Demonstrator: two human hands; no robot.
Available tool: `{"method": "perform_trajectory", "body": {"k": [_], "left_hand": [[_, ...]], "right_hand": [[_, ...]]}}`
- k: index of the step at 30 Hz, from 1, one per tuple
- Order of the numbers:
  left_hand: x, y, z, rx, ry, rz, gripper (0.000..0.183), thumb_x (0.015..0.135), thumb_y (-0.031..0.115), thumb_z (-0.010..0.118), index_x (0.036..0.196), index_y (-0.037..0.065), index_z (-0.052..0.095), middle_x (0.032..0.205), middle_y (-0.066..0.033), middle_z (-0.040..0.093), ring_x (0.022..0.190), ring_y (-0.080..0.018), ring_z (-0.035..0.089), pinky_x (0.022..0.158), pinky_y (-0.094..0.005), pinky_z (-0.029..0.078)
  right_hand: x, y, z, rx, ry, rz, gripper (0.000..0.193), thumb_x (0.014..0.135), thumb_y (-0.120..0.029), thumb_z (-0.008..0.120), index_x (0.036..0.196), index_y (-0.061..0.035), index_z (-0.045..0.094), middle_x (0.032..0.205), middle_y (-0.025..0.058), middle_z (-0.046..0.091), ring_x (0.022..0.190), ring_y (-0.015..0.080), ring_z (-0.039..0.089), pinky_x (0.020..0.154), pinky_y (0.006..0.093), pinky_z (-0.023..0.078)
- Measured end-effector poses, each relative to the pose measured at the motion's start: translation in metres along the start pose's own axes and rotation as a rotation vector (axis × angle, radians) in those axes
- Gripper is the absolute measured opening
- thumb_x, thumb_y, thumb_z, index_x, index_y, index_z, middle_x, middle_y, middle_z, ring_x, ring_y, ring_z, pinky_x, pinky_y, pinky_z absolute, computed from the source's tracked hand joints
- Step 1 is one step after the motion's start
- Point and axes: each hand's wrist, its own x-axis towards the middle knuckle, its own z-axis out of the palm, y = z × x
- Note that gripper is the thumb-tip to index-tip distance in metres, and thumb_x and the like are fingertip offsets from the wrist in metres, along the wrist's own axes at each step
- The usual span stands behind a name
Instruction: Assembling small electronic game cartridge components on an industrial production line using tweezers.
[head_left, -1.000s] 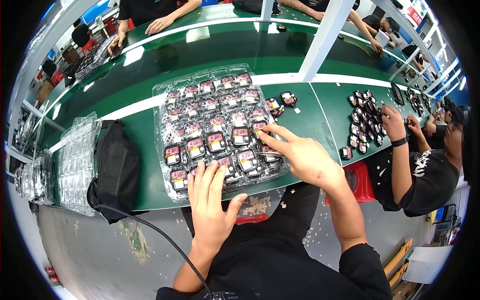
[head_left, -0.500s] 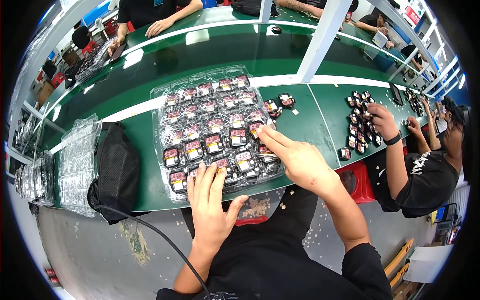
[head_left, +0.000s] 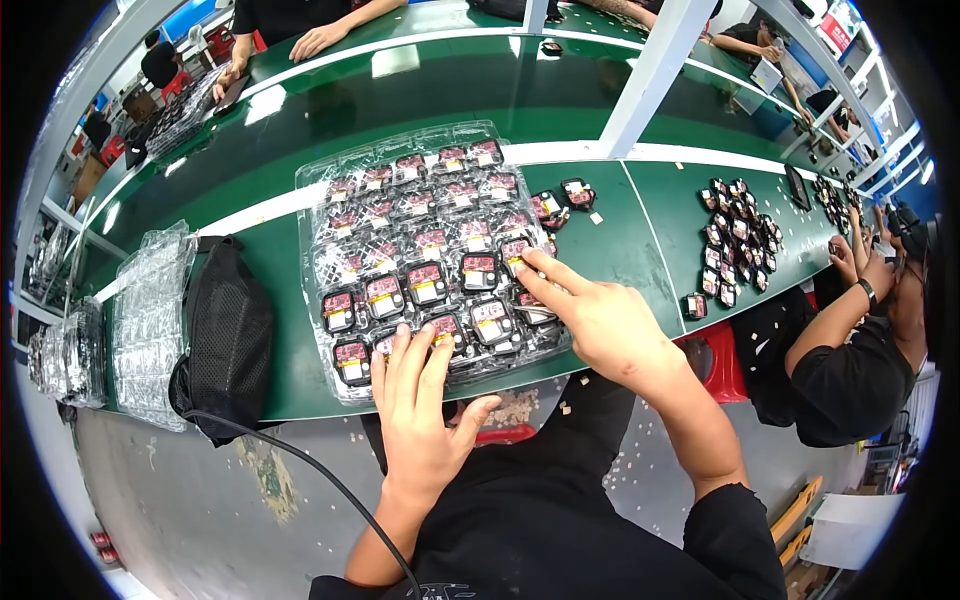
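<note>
A clear plastic blister tray (head_left: 308, 215) lies before me, with rows of small black square devices (head_left: 427, 283) in its pockets, each bearing a red, yellow and white face. My left hand (head_left: 418, 420) rests at the tray's near edge, fingers stretched over devices of the front row, thumb spread to the side. Over the right-hand column reaches my right hand (head_left: 610, 325); its extended index and middle fingertips touch the face of one device (head_left: 515, 252). The other fingers of that hand are partly hidden beneath it.
Loose devices (head_left: 577, 193) lie beyond the tray's right corner. Left of it are a black mesh bag (head_left: 230, 320) with a cable, and stacked clear trays (head_left: 150, 330). Farther right sits a co-worker (head_left: 850, 365) by a pile of devices (head_left: 740, 235). A white post (head_left: 645, 85) rises behind.
My hands keep nearly the same places on the tray. The co-worker at right has drawn a hand back from the device pile and leans away. The view has shifted slightly.
</note>
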Motion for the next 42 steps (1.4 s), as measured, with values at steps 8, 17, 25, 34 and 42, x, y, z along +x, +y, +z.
{"method": "perform_trajectory", "body": {"k": [8,17,25,34,42], "left_hand": [[-0.001,-0.005,-0.001,-0.007,0.016,-0.013,0.073,0.087,0.048,0.077,0.139,0.000,0.057,0.145,-0.0180,0.055,0.143,-0.0409,0.044,0.120,-0.0591,0.023],[0.001,-0.002,-0.006,-0.058,0.014,0.004,0.070,0.082,0.034,0.083,0.138,0.001,0.058,0.145,-0.0195,0.054,0.141,-0.0419,0.045,0.118,-0.0591,0.026],[0.000,0.000,-0.013,-0.054,0.010,0.049,0.071,0.078,0.029,0.086,0.138,0.003,0.058,0.146,-0.0194,0.054,0.142,-0.0444,0.043,0.118,-0.0602,0.027],[-0.002,0.005,-0.024,-0.373,0.012,0.016,0.062,0.080,0.031,0.086,0.128,-0.002,0.064,0.144,-0.0225,0.056,0.135,-0.0427,0.053,0.114,-0.0534,0.039],[-0.004,-0.005,-0.012,-1.905,-0.434,-0.533,0.062,0.106,0.038,0.056,0.143,-0.010,0.042,0.136,-0.0256,0.055,0.117,-0.0354,0.066,0.086,-0.0487,0.064]], "right_hand": [[0.007,0.010,-0.012,0.126,0.029,-0.047,0.064,0.082,0.007,0.053,0.144,-0.0084,0.054,0.146,0.0129,0.057,0.096,0.0375,0.071,0.084,0.0452,0.059],[0.066,0.102,0.036,0.284,0.577,0.353,0.044,0.083,-0.003,0.063,0.126,0.0004,0.067,0.115,0.0196,0.068,0.106,0.0378,0.066,0.093,0.0432,0.052],[0.088,0.087,0.037,0.334,0.279,0.187,0.049,0.085,-0.017,0.076,0.126,0.0066,0.064,0.119,0.0235,0.066,0.113,0.0401,0.064,0.100,0.0439,0.050],[0.043,0.072,0.005,0.280,0.606,0.226,0.048,0.083,-0.014,0.082,0.126,-0.0007,0.066,0.113,0.0140,0.068,0.095,0.0286,0.068,0.078,0.0361,0.055],[-0.010,-0.013,-0.029,0.730,0.264,-0.303,0.069,0.070,-0.012,0.092,0.133,-0.0030,0.063,0.118,0.0094,0.076,0.058,0.0076,0.055,0.056,0.0222,0.049]]}}
